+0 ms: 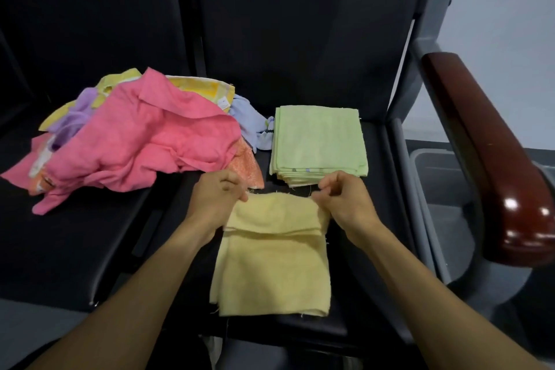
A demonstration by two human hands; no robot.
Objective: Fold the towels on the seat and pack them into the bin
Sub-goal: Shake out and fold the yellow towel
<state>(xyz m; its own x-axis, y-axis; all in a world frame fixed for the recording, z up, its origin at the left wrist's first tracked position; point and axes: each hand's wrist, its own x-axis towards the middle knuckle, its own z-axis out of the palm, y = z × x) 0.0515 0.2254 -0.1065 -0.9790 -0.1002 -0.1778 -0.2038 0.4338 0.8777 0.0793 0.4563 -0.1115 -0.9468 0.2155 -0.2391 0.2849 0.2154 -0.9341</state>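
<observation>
- At your twelve o'clock stand the black padded backrests [300, 24] of a row of joined seats, with a narrow gap between two of them.
- The black seat cushions [75, 249] run from your nine o'clock to centre.
- At three o'clock a glossy dark-red wooden armrest [495, 165] sits on a grey metal frame [432, 39].
- A pale wall [510, 9] fills your two o'clock.
- The floor [30, 324] at seven o'clock looks grey, possibly carpet.
</observation>
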